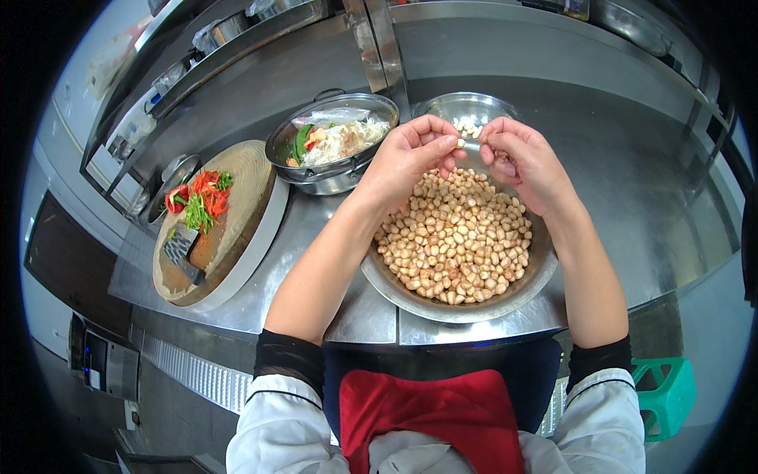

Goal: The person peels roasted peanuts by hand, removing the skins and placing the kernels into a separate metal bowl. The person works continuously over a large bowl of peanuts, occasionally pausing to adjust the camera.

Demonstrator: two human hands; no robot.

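Both my hands are raised over the far rim of a wide steel bowl (379,281) filled with peanuts (465,237) in light brown skins. Between the thumb and fingers of my left hand (417,145) is a pale peeled peanut (460,143). Just to its right, my right hand (524,157) has its fingertips pinched together; whether something small is between them cannot be made out. Behind the hands stands a smaller metal bowl (435,106) with several pale peeled peanuts (467,127) in it, partly hidden by my fingers.
To the left, a round chopping block (240,178) carries a cleaver (182,252), shredded red and green peppers (204,204). A steel pot (320,172) of mixed food stands behind it. Shelves (249,44) run along the back. A green stool (666,397) is at lower right.
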